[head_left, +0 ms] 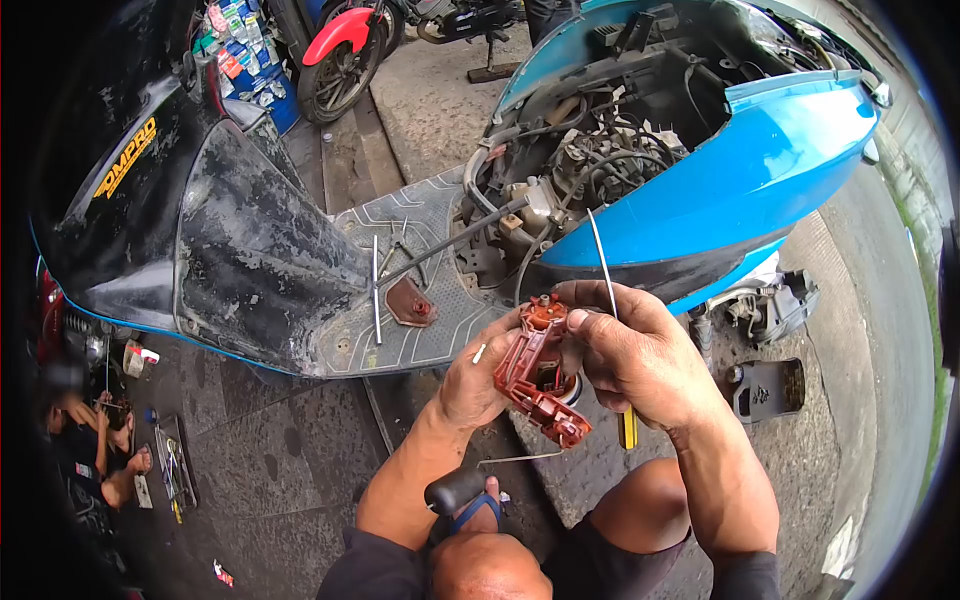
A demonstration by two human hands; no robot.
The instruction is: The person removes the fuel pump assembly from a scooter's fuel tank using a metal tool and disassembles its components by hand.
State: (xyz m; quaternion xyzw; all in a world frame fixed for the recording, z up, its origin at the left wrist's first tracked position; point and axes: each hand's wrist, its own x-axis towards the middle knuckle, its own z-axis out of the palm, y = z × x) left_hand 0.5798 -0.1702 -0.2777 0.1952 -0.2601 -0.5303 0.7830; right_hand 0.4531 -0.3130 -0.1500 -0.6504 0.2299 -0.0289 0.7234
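Close in front of me, a rust-brown plastic fuel pump unit [522,372] is held up in the air. My left hand [472,380] is closed around its left side. From its lower end runs a thin wire arm [520,458] with a dark cylindrical float [455,490]. My right hand [645,350] is closed on a screwdriver [603,260], shaft pointing up and yellow handle below the palm. That hand's thumb and fingers also press against the unit's upper right side. Some of the fingers are hidden behind the unit.
A scooter with a blue rear body [740,190] stands open, its engine parts exposed. On its footboard [350,345] lie a brown plate [410,303], a metal rod [377,290] and hand tools. Removed black parts [768,390] lie right. Another person [100,440] works at left beside a tool tray [175,465].
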